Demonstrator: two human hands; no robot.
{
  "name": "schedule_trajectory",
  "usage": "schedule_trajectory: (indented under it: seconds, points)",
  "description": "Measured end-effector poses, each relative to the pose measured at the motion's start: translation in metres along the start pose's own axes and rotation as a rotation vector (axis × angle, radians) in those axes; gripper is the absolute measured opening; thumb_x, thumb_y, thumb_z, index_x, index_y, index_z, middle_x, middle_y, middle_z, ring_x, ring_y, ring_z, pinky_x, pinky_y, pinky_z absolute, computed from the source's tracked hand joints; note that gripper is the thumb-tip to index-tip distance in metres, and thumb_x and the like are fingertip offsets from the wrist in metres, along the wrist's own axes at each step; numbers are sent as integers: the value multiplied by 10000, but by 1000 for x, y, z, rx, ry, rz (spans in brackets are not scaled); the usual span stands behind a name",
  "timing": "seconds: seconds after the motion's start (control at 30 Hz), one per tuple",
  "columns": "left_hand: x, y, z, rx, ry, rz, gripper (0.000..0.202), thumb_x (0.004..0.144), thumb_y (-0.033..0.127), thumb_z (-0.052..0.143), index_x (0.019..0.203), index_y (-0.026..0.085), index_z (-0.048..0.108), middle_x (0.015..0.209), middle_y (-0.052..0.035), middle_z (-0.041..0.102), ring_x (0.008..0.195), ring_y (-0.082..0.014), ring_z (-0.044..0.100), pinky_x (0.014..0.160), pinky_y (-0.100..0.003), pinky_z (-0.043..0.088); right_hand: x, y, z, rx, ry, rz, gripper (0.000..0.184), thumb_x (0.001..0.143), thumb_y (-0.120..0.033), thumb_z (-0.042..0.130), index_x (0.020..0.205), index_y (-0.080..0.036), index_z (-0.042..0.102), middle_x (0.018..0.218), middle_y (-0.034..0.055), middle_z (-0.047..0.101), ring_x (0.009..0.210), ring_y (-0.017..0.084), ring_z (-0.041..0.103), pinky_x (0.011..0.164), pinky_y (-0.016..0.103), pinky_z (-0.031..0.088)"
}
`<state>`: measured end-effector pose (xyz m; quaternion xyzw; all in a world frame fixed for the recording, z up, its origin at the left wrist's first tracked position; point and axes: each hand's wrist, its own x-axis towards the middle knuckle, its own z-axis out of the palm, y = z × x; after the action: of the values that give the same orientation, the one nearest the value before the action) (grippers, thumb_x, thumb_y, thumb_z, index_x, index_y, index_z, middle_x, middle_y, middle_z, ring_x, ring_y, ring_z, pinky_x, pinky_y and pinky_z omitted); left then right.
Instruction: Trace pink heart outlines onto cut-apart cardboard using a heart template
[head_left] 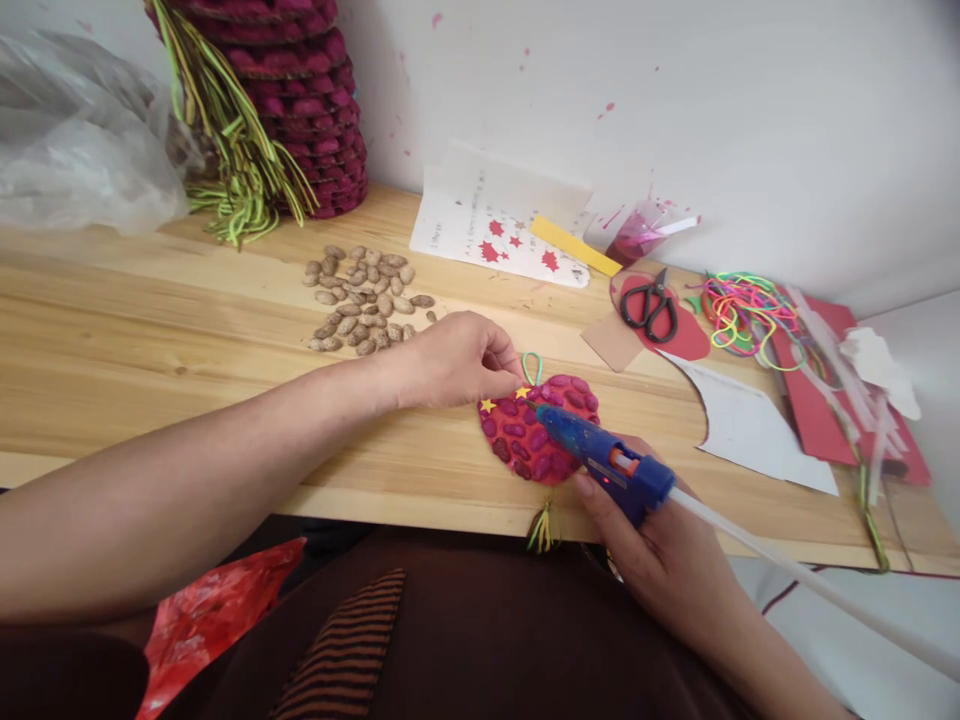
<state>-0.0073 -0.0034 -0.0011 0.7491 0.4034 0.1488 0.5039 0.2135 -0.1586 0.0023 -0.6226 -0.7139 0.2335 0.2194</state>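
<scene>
A round red ornament [517, 432] covered in dyed magenta peanut shells lies near the table's front edge. A green loop [532, 368] tops it, and a yellow-green tassel [544, 530] hangs below. Two yellow stars [488, 405] sit on its upper left part. My left hand [469, 362] is closed in a pinch at the upper star; whether the fingertips grip that star is hard to make out. In my right hand [652, 525] is a blue glue gun [607, 455] with a long white glue stick at its back. Its nozzle points at the ornament, close to the upper star.
Several peanuts [364, 295] lie left of centre. Behind stand a magenta shell-covered vessel [322, 110] and a plastic bag [82, 140]. Paper with red cutouts [487, 220], a yellow strip [575, 245], a cup of dye [637, 235], black scissors [651, 310] and coloured cords [750, 310] lie rightward.
</scene>
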Motion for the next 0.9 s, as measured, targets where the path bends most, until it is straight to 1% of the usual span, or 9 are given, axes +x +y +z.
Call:
schedule_trajectory:
  seconds: [0.17, 0.27, 0.33, 0.4, 0.5, 0.6, 0.7, 0.8, 0.9]
  points:
    - [-1, 2, 1, 4, 8, -3, 116, 735, 239, 660, 770, 154, 730, 914, -46, 774, 815, -158, 687, 736, -240, 512, 0, -2, -1, -19, 20, -11, 213, 964, -331, 568, 1148, -225, 583, 1082, 90, 654, 991, 241, 633, 877, 373, 513]
    - [-1, 2, 1, -8, 10, -8, 119, 738, 242, 661, 774, 151, 729, 922, -52, 774, 828, -162, 691, 753, -245, 516, -2, -1, -3, 21, 10, 42, 250, 952, -367, 586, 1154, -222, 612, 1036, 80, 683, 938, 240, 652, 836, 372, 525]
    - [0, 1, 1, -3, 10, -6, 120, 739, 246, 661, 771, 154, 731, 915, -50, 775, 825, -160, 691, 744, -239, 516, -4, 1, -4, 97, -2, 132, 265, 941, -406, 601, 1119, -216, 646, 885, 55, 697, 795, 225, 658, 713, 344, 533]
    - [0, 1, 1, 3, 4, 3, 119, 739, 244, 660, 770, 156, 734, 916, -47, 775, 809, -153, 690, 726, -231, 515, -7, 3, -4, 212, -13, 245, 272, 929, -453, 612, 1022, -206, 678, 690, 19, 657, 618, 196, 614, 555, 304, 487]
    - [0, 0, 3, 0, 1, 22, 113, 738, 225, 652, 769, 155, 735, 940, -49, 775, 783, -145, 689, 699, -224, 516, -9, 5, -4, 424, 24, 419, 319, 909, -510, 627, 902, -195, 681, 539, -9, 587, 482, 159, 531, 456, 271, 409]
    - [0, -1, 5, 5, 10, 37, 105, 734, 214, 656, 767, 155, 737, 963, -55, 773, 787, -148, 693, 703, -227, 521, -8, 7, -1, 661, 85, 525, 329, 890, -525, 648, 899, -197, 667, 542, -5, 601, 460, 138, 498, 444, 250, 395]
    - [-1, -3, 7, 27, 18, 59, 98, 735, 203, 654, 761, 154, 735, 972, -59, 766, 802, -151, 692, 721, -233, 521, -5, 11, 2, 853, 110, 529, 311, 872, -507, 672, 914, -199, 649, 585, 7, 635, 437, 118, 474, 397, 222, 358]
    - [-1, -4, 10, 68, 34, 96, 93, 730, 189, 649, 757, 156, 731, 969, -56, 759, 779, -142, 680, 691, -229, 506, -2, 15, 4, 936, 108, 519, 307, 878, -492, 668, 925, -189, 651, 586, 11, 640, 409, 96, 447, 363, 195, 329]
    - [-1, -4, 13, 129, 67, 148, 97, 728, 178, 647, 764, 162, 735, 987, -54, 752, 753, -127, 657, 669, -228, 488, -1, 17, 4, 951, 111, 529, 311, 882, -486, 671, 941, -180, 665, 589, 12, 643, 410, 88, 456, 361, 182, 334]
